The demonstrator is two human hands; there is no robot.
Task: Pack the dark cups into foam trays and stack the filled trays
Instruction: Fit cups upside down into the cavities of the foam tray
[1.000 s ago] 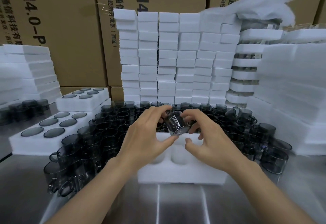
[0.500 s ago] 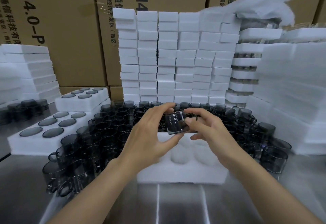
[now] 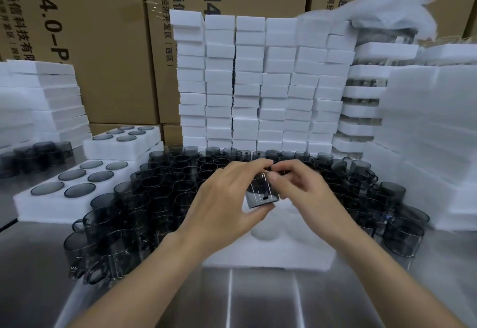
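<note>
Both hands — left hand, right hand — pinch one dark glass cup at frame centre. It hangs above the empty foam tray — likely to be seated in a pocket.

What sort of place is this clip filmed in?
Probably a warehouse packing station: printed cartons stacked behind, piles of foam trays, and loose dark cups massed on a steel table. The left hand and right hand hold one cup.
</note>
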